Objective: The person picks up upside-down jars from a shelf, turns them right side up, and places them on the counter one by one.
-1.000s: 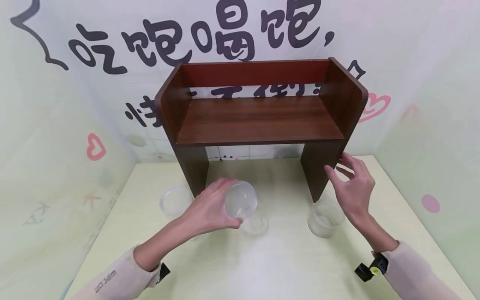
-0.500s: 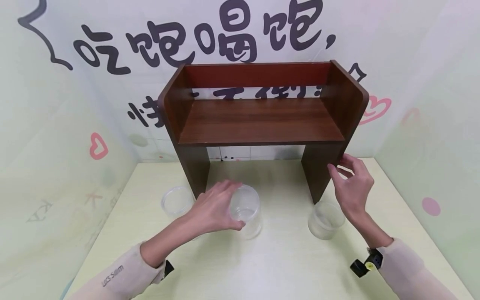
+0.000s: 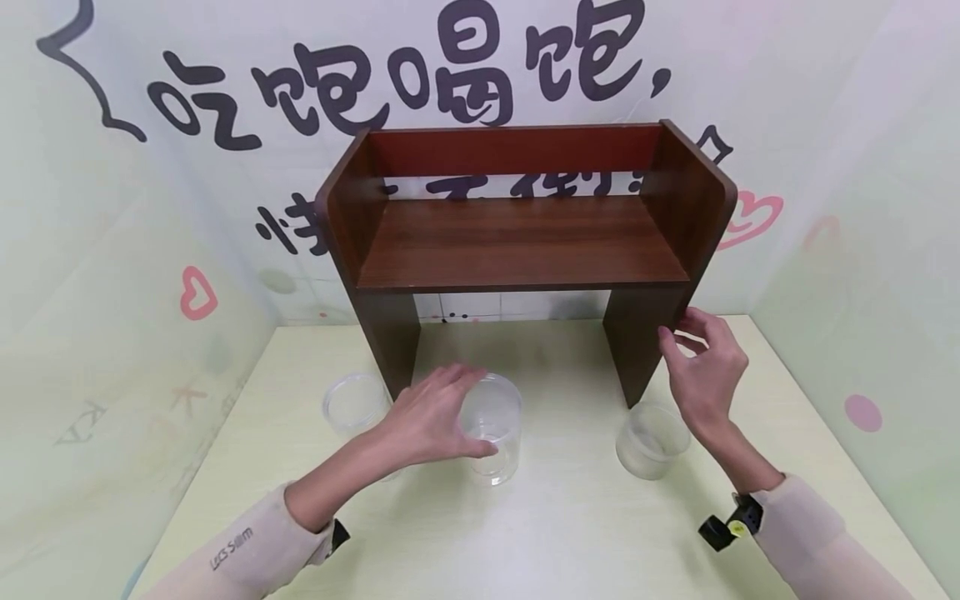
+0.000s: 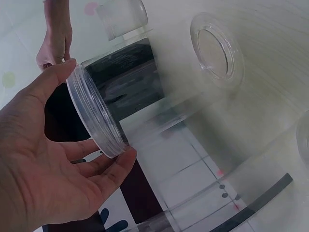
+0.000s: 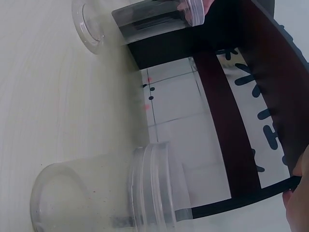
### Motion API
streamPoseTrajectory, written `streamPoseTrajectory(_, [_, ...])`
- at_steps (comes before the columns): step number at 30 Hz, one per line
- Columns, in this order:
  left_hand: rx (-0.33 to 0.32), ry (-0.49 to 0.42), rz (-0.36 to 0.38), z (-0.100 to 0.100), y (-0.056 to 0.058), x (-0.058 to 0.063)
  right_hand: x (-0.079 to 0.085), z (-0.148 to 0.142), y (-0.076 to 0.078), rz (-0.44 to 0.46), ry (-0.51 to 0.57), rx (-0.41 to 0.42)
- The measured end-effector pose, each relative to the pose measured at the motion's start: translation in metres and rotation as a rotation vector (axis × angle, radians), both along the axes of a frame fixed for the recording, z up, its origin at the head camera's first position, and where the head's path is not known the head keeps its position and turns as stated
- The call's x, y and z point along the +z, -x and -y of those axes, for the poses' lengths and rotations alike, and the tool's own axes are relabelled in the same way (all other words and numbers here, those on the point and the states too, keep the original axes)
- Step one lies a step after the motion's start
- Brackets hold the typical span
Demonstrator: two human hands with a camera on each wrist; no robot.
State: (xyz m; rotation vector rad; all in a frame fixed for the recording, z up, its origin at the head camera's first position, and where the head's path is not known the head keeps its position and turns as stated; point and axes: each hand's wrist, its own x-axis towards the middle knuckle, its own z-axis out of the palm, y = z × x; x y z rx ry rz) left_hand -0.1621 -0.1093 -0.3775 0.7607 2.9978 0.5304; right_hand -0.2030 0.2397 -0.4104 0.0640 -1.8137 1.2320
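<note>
In the head view my left hand (image 3: pixel 435 417) grips a clear plastic jar (image 3: pixel 491 417) round its lidded top, thumb in front. The left wrist view shows the fingers curled round the jar's ridged lid (image 4: pixel 96 113). A flat, clear round piece like a lid (image 5: pixel 89 29) lies on the table beyond the jar's base in the right wrist view. My right hand (image 3: pixel 705 375) is at the right side panel of a dark brown bookshelf (image 3: pixel 517 242). Its thumb and fingers pinch the panel's edge, as the right wrist view shows.
A second clear jar (image 3: pixel 652 442) stands beside the shelf's right leg, below my right hand. Another clear jar (image 3: pixel 352 404) stands by the left leg, partly behind my left forearm. The pale table (image 3: pixel 570 533) meets a printed wall behind.
The jar in my left hand has come slightly down and to the right, and has tilted to stand more upright. The right hand has stayed at the shelf panel.
</note>
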Motion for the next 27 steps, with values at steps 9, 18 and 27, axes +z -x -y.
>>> streamPoseTrajectory(9, [0.021, -0.015, 0.037, 0.006, -0.004, 0.005, -0.001, -0.003, 0.001, -0.011, -0.007, 0.013])
streamPoseTrajectory(18, [0.011, -0.073, -0.061, 0.020, -0.008, 0.010, -0.002, -0.005, 0.001, -0.014, -0.022, 0.012])
streamPoseTrajectory(27, [0.063, -0.139, -0.213, 0.041, -0.010, 0.014, -0.003, -0.008, 0.001, -0.027, -0.070, 0.041])
